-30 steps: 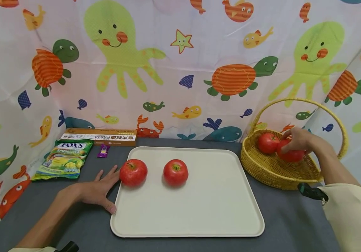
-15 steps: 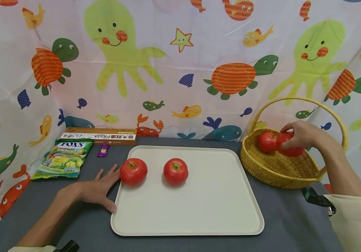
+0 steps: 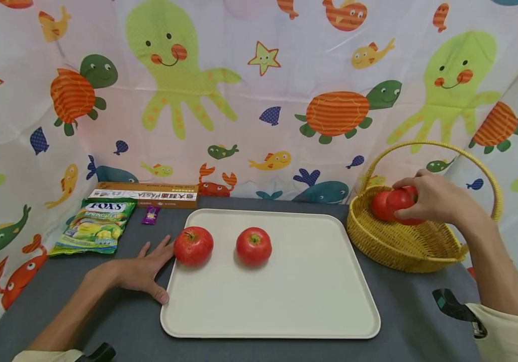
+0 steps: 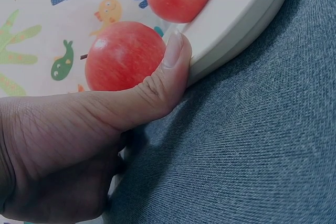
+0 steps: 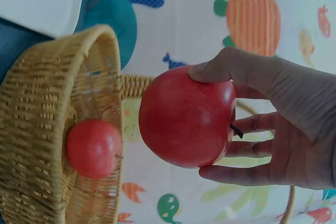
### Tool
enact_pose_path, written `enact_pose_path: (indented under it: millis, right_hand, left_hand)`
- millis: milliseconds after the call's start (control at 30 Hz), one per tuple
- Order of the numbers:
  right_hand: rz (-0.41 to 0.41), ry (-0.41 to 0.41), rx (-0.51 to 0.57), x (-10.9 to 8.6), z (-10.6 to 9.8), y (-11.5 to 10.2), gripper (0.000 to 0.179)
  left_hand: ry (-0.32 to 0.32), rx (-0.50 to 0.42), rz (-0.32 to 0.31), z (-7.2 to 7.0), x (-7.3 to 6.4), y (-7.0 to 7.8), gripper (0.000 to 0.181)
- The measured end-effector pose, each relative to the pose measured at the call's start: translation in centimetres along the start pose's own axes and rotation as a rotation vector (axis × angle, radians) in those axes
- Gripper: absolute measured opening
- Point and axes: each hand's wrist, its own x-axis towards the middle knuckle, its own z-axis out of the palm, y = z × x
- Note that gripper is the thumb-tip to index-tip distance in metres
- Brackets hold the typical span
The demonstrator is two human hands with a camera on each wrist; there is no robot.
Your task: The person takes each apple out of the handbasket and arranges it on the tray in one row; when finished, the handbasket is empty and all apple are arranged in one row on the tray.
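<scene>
My right hand (image 3: 437,198) grips a red apple (image 5: 186,116) by its stem end, thumb on one side and fingers on the other. In the head view that apple overlaps the yellow wicker basket (image 3: 387,254). A second apple (image 5: 94,149) sits inside the basket. Fingers spread, my left hand (image 3: 139,274) lies at the left edge of the cream tray (image 3: 313,281), its thumb at the rim. Two more apples are on the tray: one (image 3: 193,246) at the left rim close to my left fingertips, another (image 3: 253,246) a little to the right.
Behind my left hand lie a green candy bag (image 3: 98,226), a small purple wrapped sweet (image 3: 151,215) and a long brown pasta box (image 3: 168,196). The basket's tall handle (image 3: 431,143) arches above it. A printed sea-animal curtain (image 3: 250,136) closes off the back and sides.
My right hand has lifted the held apple slightly and moved it left, so it now overlaps the other basket apple in the head view. The left hand stays at the tray edge.
</scene>
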Motion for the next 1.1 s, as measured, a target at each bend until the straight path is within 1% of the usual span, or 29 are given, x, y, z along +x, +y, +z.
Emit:
enact_pose_path:
  millis: [33, 267, 300, 433, 600, 733, 867, 1000, 1100]
  right_hand:
    - [-0.006, 0.010, -0.002, -0.2, 0.0, -0.4, 0.064]
    - [-0.041, 0.084, 0.001, -1.4, -0.1, -3.4, 0.064]
    - [-0.050, 0.091, -0.002, -1.5, -0.1, -3.8, 0.064]
    - [-0.078, 0.118, -0.040, -2.0, 0.0, -5.4, 0.063]
    - [-0.132, 0.143, -0.070, -2.1, 0.5, -7.5, 0.066]
    - [-0.215, 0.146, -0.045, -1.9, 1.1, -9.2, 0.065]
    - [-0.293, 0.130, -0.015, -1.5, 2.0, -10.6, 0.059]
    - [-0.346, 0.089, 0.012, -1.0, 3.1, -12.0, 0.057]
    - [-0.377, 0.039, 0.028, -0.3, 4.2, -12.9, 0.057]
  left_hand:
    - [0.000, -0.002, 0.003, 0.0, 0.0, -0.1, 0.140]
    - [-0.003, 0.033, -0.029, 0.1, 0.1, 0.3, 0.139]
    - [-0.003, 0.036, -0.024, 0.1, 0.0, 0.3, 0.139]
    - [-0.003, 0.031, -0.024, 0.0, 0.0, 0.5, 0.140]
    - [-0.002, 0.031, -0.027, 0.0, 0.1, 0.4, 0.140]
    - [-0.004, 0.041, -0.027, 0.0, 0.0, 0.4, 0.140]
    - [-0.004, 0.041, -0.024, 0.0, 0.0, 0.3, 0.140]
    - [-0.002, 0.035, -0.024, 0.0, 0.1, 0.2, 0.140]
    - [0.000, 0.036, -0.019, 0.0, 0.1, 0.2, 0.140]
